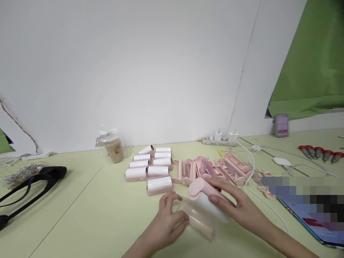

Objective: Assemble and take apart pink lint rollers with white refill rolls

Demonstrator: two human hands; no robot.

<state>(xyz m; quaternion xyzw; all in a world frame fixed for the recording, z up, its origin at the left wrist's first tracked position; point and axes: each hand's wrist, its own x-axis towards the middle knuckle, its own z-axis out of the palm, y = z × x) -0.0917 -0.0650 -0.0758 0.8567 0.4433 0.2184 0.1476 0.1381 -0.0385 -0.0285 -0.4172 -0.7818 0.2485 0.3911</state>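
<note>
In my right hand point(239, 200) is a lint roller point(212, 208), a pink holder with a white roll on it, tilted down to the right. The thumb and fingers close around the pink part. My left hand point(169, 218) pinches the end of a clear plastic cover point(200, 218), smeared by motion, just beneath the roller. I cannot tell whether cover and roller touch. Beyond my left hand, several white rolls point(160, 185) lie in two columns. Past my right hand, pink plastic holders point(191, 171) and other pink parts point(233, 165) lie heaped.
A bagged drink cup point(114, 149) stands at the wall. To the left are black straps point(45, 179) and a bag of small parts point(20, 174). A power strip point(219, 141), a white cable point(258, 191), red-handled tools point(319, 152) and a partly blurred tablet-like device point(309, 218) lie right.
</note>
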